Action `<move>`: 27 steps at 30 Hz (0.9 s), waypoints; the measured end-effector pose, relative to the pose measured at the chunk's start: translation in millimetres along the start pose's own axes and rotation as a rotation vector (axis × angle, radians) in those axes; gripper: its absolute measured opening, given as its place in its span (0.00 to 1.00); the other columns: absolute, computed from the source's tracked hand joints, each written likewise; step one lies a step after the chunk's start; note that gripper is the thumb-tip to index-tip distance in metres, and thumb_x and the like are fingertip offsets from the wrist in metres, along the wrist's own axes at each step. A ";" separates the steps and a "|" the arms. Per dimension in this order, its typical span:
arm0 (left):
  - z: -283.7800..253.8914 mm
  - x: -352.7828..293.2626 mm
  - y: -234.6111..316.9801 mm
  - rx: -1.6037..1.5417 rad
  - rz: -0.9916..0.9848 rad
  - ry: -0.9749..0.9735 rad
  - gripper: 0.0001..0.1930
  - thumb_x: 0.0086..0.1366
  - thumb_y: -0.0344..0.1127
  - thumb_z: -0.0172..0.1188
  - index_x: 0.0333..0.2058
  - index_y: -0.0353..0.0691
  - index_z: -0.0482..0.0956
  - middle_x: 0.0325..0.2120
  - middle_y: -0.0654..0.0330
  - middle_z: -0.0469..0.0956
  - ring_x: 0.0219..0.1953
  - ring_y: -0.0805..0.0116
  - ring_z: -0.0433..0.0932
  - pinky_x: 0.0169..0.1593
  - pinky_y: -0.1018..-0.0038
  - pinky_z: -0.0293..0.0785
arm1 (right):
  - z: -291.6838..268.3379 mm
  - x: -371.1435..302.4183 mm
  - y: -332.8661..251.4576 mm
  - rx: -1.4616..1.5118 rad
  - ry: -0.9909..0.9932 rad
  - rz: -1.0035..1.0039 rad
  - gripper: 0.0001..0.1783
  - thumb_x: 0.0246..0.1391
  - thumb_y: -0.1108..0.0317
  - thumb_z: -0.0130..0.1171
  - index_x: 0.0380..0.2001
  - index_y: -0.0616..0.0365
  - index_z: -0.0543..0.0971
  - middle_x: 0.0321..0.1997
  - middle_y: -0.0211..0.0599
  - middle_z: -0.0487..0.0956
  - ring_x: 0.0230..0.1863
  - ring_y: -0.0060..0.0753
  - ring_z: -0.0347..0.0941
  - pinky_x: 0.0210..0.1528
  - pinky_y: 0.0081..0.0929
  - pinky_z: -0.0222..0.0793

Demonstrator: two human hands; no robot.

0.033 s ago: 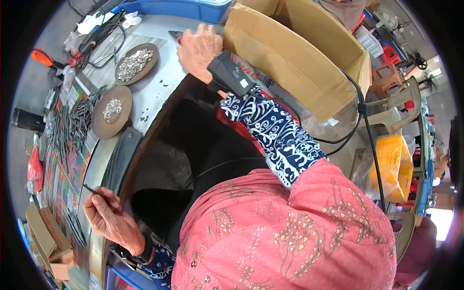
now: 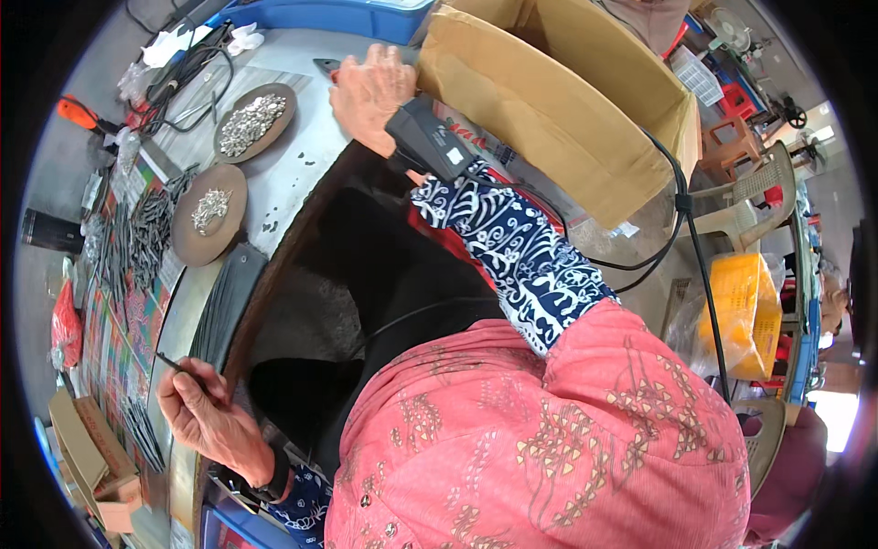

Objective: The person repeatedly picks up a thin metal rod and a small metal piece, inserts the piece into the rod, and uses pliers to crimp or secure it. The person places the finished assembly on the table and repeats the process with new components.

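My left hand, at the lower left by the table edge, pinches a thin black strip between thumb and fingers. My right hand is wrapped over a hand tool at the far side of the table, beside the cardboard box. A dark metal tip and a bit of red grip show; the rest lies under the fingers, so its kind is unclear. Between my hands, a bundle of thin black strips lies in a dark holder along the edge. Two round brown dishes, the nearer and the farther, hold small silvery metal pieces.
A large open cardboard box stands right of my right hand. Several loose black strips lie on the left of the table. An orange-handled tool, a blue bin, and small cardboard boxes surround the workspace. Black cables hang at right.
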State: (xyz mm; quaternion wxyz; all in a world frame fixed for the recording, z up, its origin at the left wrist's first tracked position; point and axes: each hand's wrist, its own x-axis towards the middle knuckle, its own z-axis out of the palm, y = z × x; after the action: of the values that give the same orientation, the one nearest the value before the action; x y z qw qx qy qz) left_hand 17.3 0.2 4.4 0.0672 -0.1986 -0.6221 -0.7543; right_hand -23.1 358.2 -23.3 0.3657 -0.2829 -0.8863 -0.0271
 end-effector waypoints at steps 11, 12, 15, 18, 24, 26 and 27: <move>0.9 -5.5 7.6 0.020 -0.040 -0.074 0.05 0.71 0.32 0.51 0.39 0.38 0.73 0.27 0.59 0.72 0.22 0.80 0.62 0.22 0.84 0.54 | 7.4 1.2 -15.7 0.045 0.057 0.107 0.13 0.52 0.65 0.52 0.37 0.59 0.80 0.46 0.47 0.75 0.54 0.45 0.64 0.54 0.45 0.55; 1.2 -6.0 8.5 0.003 -0.048 -0.075 0.05 0.71 0.32 0.51 0.39 0.38 0.73 0.26 0.60 0.71 0.22 0.81 0.61 0.22 0.84 0.54 | 4.7 -0.7 -17.4 0.049 0.076 0.104 0.13 0.52 0.66 0.52 0.37 0.59 0.80 0.48 0.48 0.74 0.55 0.46 0.64 0.55 0.46 0.55; 4.9 -10.0 11.5 0.008 -0.067 -0.101 0.05 0.71 0.31 0.51 0.40 0.38 0.74 0.25 0.60 0.71 0.21 0.81 0.62 0.22 0.85 0.54 | -6.0 -11.8 -28.7 0.031 0.218 0.010 0.14 0.46 0.62 0.59 0.34 0.60 0.79 0.45 0.50 0.72 0.52 0.48 0.63 0.52 0.47 0.56; 10.1 -13.1 16.4 0.014 -0.078 -0.080 0.04 0.69 0.28 0.52 0.41 0.38 0.74 0.25 0.59 0.73 0.21 0.82 0.63 0.22 0.87 0.55 | -18.1 -27.9 -40.0 0.252 0.177 -0.041 0.11 0.48 0.68 0.54 0.33 0.63 0.79 0.46 0.57 0.71 0.54 0.55 0.63 0.55 0.56 0.54; 12.7 -21.6 21.0 0.052 -0.183 0.124 0.10 0.65 0.22 0.54 0.45 0.36 0.72 0.28 0.57 0.77 0.19 0.82 0.66 0.21 0.89 0.58 | -38.2 -36.3 -58.0 0.424 0.135 -0.141 0.13 0.41 0.63 0.66 0.30 0.57 0.78 0.43 0.47 0.72 0.49 0.52 0.66 0.50 0.49 0.60; 10.6 -21.7 21.6 0.037 -0.171 0.110 0.10 0.66 0.22 0.54 0.46 0.36 0.72 0.29 0.55 0.80 0.18 0.83 0.67 0.20 0.89 0.57 | -43.6 -35.4 -61.8 0.471 0.150 -0.229 0.14 0.42 0.62 0.67 0.29 0.59 0.77 0.39 0.46 0.71 0.47 0.48 0.65 0.48 0.48 0.61; 8.6 -21.1 22.8 0.043 -0.156 0.087 0.10 0.66 0.22 0.55 0.46 0.35 0.72 0.29 0.54 0.80 0.19 0.82 0.68 0.20 0.89 0.58 | -46.5 -35.3 -63.4 0.481 0.112 -0.227 0.12 0.43 0.63 0.66 0.29 0.59 0.78 0.38 0.43 0.71 0.46 0.45 0.65 0.48 0.45 0.61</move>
State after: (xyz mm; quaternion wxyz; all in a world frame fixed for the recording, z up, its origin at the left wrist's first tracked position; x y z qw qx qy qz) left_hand 46.4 0.5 18.4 0.0394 -0.1153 -0.6481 -0.7518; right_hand -6.6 276.2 -2.7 0.4656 -0.0849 -0.8716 0.1276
